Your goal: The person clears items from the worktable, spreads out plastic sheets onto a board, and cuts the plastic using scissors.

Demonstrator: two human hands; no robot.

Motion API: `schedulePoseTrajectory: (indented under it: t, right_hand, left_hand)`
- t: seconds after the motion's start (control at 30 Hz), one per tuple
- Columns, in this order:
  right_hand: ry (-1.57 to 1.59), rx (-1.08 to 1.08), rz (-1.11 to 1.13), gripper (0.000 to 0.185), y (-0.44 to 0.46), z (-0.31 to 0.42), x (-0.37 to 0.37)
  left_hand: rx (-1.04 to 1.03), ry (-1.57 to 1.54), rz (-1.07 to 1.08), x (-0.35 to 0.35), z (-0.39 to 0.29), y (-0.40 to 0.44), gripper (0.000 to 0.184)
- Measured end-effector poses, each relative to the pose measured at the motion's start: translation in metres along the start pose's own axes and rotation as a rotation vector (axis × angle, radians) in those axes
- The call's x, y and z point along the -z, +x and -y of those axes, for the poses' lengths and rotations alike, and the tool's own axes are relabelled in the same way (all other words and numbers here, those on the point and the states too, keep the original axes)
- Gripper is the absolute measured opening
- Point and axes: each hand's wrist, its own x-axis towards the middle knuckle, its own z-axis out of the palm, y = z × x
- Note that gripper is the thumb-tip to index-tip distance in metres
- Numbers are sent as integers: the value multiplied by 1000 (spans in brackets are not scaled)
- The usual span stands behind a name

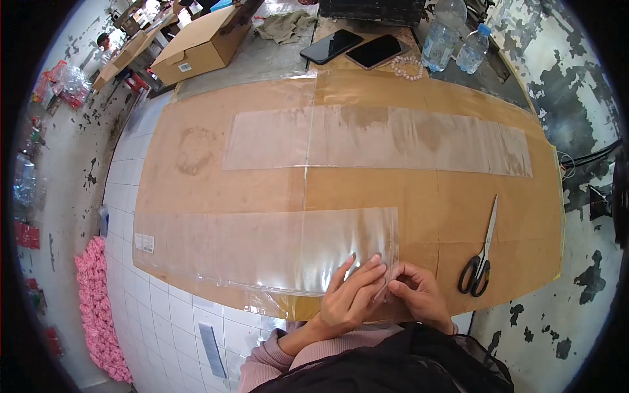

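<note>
A long clear plastic sheet (249, 245) lies along the near side of the cardboard-covered table (367, 190), with a small white label at its left end. My left hand (354, 295) rests on its right end, fingers stretched out over the shiny film. Just beside it, my right hand (418, 291) pinches the sheet's near right corner between thumb and fingers; the pinched bit is mostly hidden. To the right of that hand, scissors (483, 259) with black handles lie with blades pointing away. A second clear plastic strip (406, 137) lies flat farther back.
At the far edge are two phones (331, 46), a beaded bracelet (407, 67) and two water bottles (473, 49). A cardboard box (200, 46) and a crumpled cloth (284, 27) stand back left. Pink fluffy material (98, 308) hangs at the left. A person is far off.
</note>
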Motion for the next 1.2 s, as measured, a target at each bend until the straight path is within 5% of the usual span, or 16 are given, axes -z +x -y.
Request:
schedulePoseTrajectory:
  t: [0.3,0.53,0.63,0.73,0.83,0.9,0.97,1.0,1.07,1.2]
  right_hand:
    - [100,-129,-62,20,-2,-2,-6]
    - [-546,34,-90,9,-7,18,-5]
    - [-799,194,-50,7,-8,26,-3]
    - [-880,282,-57,8,-13,27,-5]
    - [-826,226,-113,7,-19,26,-7]
    - [-815,152,-191,7,-23,30,-9]
    - [-1123,369,-479,12,-31,25,3]
    - [-1272,469,-630,15,-36,23,11]
    - [-1412,335,-1141,22,-47,24,24]
    - [-1553,166,-1180,38,-67,13,56]
  left_hand:
    - [120,164,402,-4,6,10,51]
    - [95,16,483,4,18,5,65]
    - [92,-419,644,42,24,28,84]
    - [40,70,563,62,31,56,89]
    - [43,20,594,53,57,79,82]
    - [98,-150,602,43,66,86,54]
    - [128,-145,666,41,60,94,40]
    - [-59,-88,419,29,65,88,30]
    - [-258,148,358,33,65,92,32]
    - [-634,509,49,23,64,93,36]
